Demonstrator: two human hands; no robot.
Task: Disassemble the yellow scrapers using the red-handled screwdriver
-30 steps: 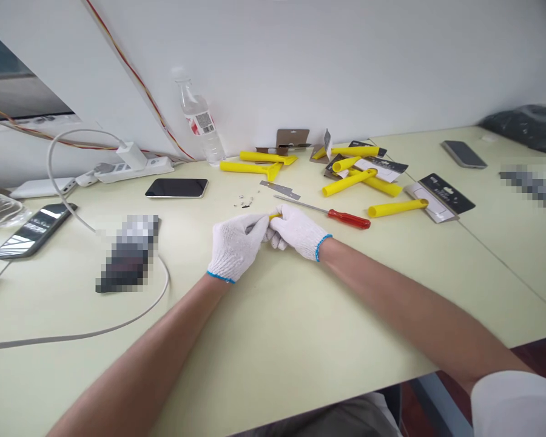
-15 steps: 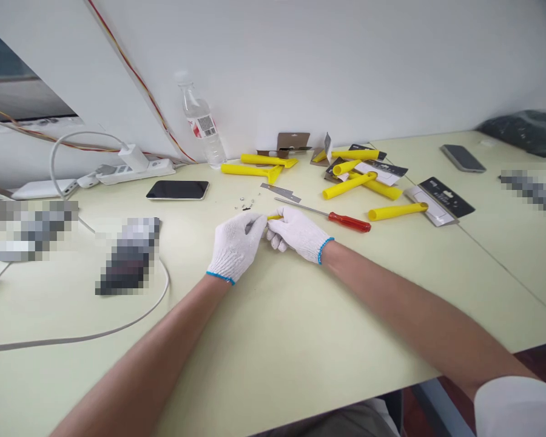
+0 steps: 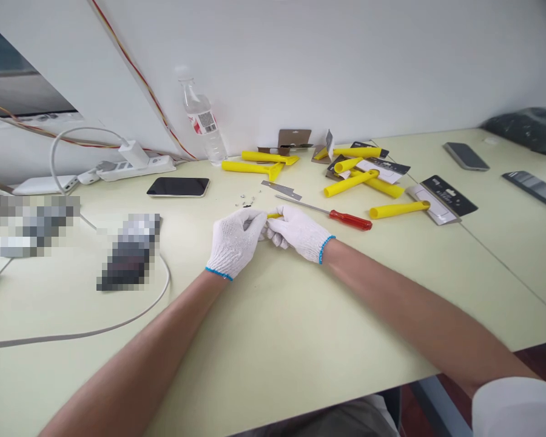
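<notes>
A small yellow piece (image 3: pixel 274 215), mostly hidden by the gloves, sits between my two hands just above the table. My left hand (image 3: pixel 237 240), in a white knit glove, has its thumb and fingers pinched at the piece's left end. Gloved the same way, my right hand (image 3: pixel 295 232) grips it from the right with curled fingers. Beyond them lie thin metal blades (image 3: pixel 281 190) and several tiny metal parts (image 3: pixel 246 201), too small to name surely. A screwdriver (image 3: pixel 350 219) with a red handle rests to the right, its shaft pointing toward the blades.
Yellow scrapers (image 3: pixel 252 168) lie near the wall; more yellow handles (image 3: pixel 398 210) and cardboard packaging cards (image 3: pixel 448 197) are to the right. A water bottle (image 3: pixel 204 124), a phone (image 3: pixel 178 187) and a power strip (image 3: pixel 139 169) stand at back left. A white cable (image 3: pixel 167 273) loops across the left.
The view has shifted slightly. My hands stay together around the yellow piece, with the left fingers moved only a little.
</notes>
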